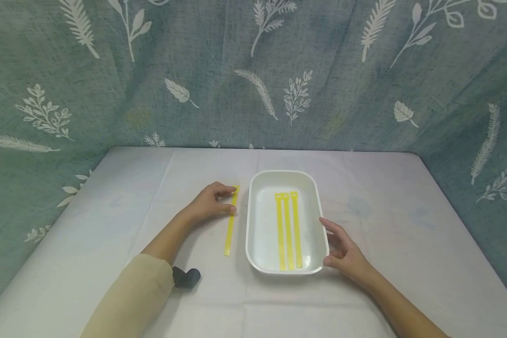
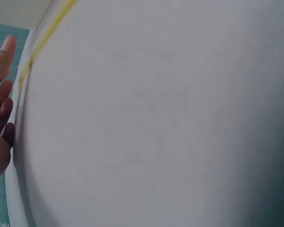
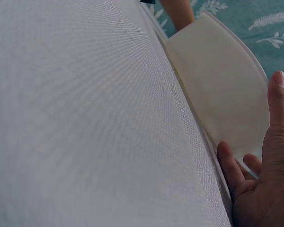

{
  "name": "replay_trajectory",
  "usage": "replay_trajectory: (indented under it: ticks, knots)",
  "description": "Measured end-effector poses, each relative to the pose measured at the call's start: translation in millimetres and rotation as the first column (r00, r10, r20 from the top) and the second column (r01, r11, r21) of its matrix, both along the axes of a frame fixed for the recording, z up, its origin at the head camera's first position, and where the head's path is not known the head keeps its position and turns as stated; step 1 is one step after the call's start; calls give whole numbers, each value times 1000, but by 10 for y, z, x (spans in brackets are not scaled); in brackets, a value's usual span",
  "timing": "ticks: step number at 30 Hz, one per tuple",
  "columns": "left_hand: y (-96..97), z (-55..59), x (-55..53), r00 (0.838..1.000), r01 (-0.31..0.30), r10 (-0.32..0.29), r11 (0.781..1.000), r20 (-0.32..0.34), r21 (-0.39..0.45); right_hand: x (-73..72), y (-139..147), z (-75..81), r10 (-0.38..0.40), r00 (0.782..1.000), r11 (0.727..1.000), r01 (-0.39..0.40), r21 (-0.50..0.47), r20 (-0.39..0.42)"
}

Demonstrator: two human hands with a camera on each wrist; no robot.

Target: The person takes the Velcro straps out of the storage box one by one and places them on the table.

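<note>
Three flat yellow straps with slotted heads lie side by side lengthwise in a white rectangular tray. Left of the tray, another yellow strap lies on the table. My left hand is over its upper part, index fingertip by the slotted head and thumb tip lower down, the two spread apart. In the left wrist view that strap runs beyond the spread fingers; contact cannot be told. My right hand touches the tray's right side, thumb by the near corner and fingers along the wall, thumb upright in the right wrist view.
A white cloth covers the table. A dark wrist camera sits by the left sleeve. Behind and at both sides hangs a green-grey leaf-patterned curtain.
</note>
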State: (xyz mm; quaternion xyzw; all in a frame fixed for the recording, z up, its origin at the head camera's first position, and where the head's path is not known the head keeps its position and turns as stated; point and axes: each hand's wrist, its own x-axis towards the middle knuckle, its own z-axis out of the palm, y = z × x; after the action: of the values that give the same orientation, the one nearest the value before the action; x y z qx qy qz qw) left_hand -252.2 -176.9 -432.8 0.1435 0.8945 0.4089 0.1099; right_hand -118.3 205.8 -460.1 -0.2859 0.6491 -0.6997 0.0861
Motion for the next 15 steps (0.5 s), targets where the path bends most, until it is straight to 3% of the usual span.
replay_trajectory:
  ticks: [7,15]
  knots:
    - [103,220,-78,1000,-4,0,991,31,135,4,2,-4,5,1000,1000,-5,-16,-7]
    - [222,474,-178,999,33,-35,988,13,153,4,-1,-2,-13,1000,1000,13,2,-13]
